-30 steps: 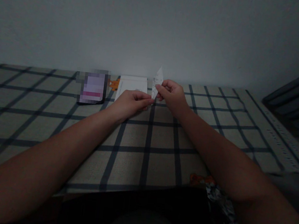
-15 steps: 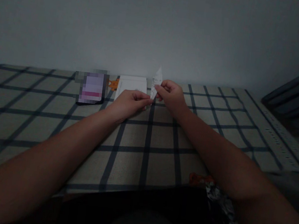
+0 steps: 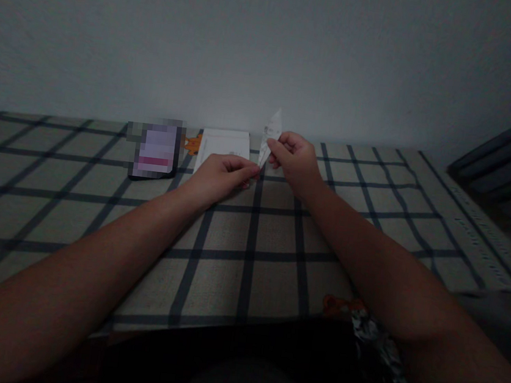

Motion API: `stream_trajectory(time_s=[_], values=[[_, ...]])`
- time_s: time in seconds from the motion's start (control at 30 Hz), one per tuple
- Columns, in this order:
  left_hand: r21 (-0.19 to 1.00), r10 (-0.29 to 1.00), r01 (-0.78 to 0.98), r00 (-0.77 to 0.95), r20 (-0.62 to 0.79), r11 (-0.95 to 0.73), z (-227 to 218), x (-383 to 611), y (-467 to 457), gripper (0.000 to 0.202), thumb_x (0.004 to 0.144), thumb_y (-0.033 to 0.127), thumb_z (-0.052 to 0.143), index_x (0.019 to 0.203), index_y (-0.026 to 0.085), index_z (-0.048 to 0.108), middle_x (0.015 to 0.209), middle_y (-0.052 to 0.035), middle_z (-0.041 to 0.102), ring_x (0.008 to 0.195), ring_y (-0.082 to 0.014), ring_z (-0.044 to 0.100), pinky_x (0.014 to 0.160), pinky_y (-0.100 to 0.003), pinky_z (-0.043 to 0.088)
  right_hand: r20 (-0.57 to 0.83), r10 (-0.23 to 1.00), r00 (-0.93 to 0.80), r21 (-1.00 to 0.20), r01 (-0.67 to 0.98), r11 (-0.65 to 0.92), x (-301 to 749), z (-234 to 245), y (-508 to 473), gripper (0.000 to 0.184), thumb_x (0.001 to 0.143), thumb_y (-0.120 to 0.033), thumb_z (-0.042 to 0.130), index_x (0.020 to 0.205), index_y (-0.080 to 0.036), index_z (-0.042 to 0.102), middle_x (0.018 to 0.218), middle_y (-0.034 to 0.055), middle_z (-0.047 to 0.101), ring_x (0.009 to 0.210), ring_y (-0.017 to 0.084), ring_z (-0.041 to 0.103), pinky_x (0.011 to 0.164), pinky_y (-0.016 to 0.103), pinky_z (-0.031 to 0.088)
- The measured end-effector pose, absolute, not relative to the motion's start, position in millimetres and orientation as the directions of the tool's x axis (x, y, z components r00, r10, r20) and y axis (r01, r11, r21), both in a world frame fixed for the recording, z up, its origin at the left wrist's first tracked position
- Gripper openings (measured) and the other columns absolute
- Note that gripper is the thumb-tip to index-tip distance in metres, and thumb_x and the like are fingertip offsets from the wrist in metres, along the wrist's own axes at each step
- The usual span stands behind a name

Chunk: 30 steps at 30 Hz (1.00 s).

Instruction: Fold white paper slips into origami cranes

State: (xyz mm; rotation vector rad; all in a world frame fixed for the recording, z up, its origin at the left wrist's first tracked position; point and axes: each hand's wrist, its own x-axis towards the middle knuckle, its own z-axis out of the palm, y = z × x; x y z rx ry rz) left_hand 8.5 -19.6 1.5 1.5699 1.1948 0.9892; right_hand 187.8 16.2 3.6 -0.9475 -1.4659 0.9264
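Observation:
A small white folded paper piece (image 3: 271, 133) with a pointed tip stands upright between my two hands, far out over the checked cloth. My right hand (image 3: 294, 161) pinches its upper part with thumb and fingers. My left hand (image 3: 220, 176) rests on the cloth and grips the lower end of the paper with its fingertips. The bottom of the paper is hidden between my fingers.
A white paper sheet or booklet (image 3: 223, 143) lies flat just behind my left hand, with a small orange thing (image 3: 193, 144) at its left edge. A dark phone (image 3: 155, 152) lies further left. A wall stands right behind. A crinkled foil wrapper (image 3: 374, 346) sits by my right forearm.
The folded paper has risen slightly and tilted, with my right hand lifting a little. My left hand has stayed at its lower end.

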Motion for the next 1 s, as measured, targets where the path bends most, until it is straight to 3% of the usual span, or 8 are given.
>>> stream_trajectory(time_s=[0.13, 0.33, 0.7, 0.83, 1.0], values=[[0.941, 0.968, 0.294, 0.23, 0.101, -0.168, 2.8, 8.3, -20.8, 0.034, 0.077, 0.049, 0.077, 0.086, 0.017, 0.079, 0.068, -0.0047, 0.069, 0.058, -0.0119, 0.056, 0.055, -0.024, 0.039, 0.348, 0.934, -0.075, -0.933, 0.073, 0.353, 186.1, 3.7, 14.6, 0.027, 0.09, -0.033, 0.064, 0.073, -0.022, 0.048, 0.06, -0.0038, 0.052, 0.057, 0.01, 0.049, 0.052, 0.021, 0.04], [0.906, 0.955, 0.369, 0.278, 0.103, -0.206, 5.1, 6.9, -19.8, 0.03, 0.08, 0.045, 0.073, 0.083, 0.016, 0.079, 0.065, -0.0037, 0.067, 0.055, -0.0111, 0.051, 0.051, -0.024, 0.034, 0.368, 0.924, -0.106, -0.925, 0.059, 0.375, 185.4, 0.1, 15.0, 0.031, 0.088, -0.041, 0.067, 0.073, -0.022, 0.048, 0.06, -0.0051, 0.051, 0.055, 0.008, 0.048, 0.052, 0.022, 0.04], [0.932, 0.916, 0.309, 0.398, 0.054, -0.19, 6.8, 7.5, -19.6, 0.031, 0.081, 0.048, 0.069, 0.078, 0.017, 0.071, 0.061, -0.0009, 0.059, 0.051, -0.0103, 0.045, 0.047, -0.023, 0.029, 0.392, 0.912, -0.121, -0.914, 0.064, 0.401, 185.3, 0.6, 13.4, 0.033, 0.087, -0.044, 0.067, 0.072, -0.022, 0.048, 0.058, -0.0058, 0.051, 0.054, 0.008, 0.048, 0.052, 0.022, 0.04], [0.949, 0.914, 0.271, 0.403, 0.041, -0.162, 6.2, 9.3, -20.8, 0.032, 0.081, 0.049, 0.07, 0.076, 0.018, 0.068, 0.061, -0.0007, 0.059, 0.052, -0.0106, 0.047, 0.048, -0.022, 0.032, 0.397, 0.91, -0.119, -0.911, 0.067, 0.406, 185.3, 2.5, 12.4, 0.033, 0.086, -0.043, 0.067, 0.071, -0.022, 0.047, 0.058, -0.0059, 0.051, 0.053, 0.008, 0.048, 0.052, 0.022, 0.039], [0.97, 0.946, 0.196, 0.315, 0.079, -0.147, 3.7, 9.9, -20.7, 0.028, 0.078, 0.044, 0.074, 0.082, 0.017, 0.073, 0.073, -0.0039, 0.068, 0.063, -0.0126, 0.058, 0.06, -0.025, 0.045, 0.408, 0.901, -0.145, -0.906, 0.055, 0.419, 186.0, 1.5, 13.0, 0.033, 0.087, -0.044, 0.067, 0.072, -0.022, 0.047, 0.058, -0.0054, 0.052, 0.055, 0.009, 0.049, 0.054, 0.023, 0.04]])
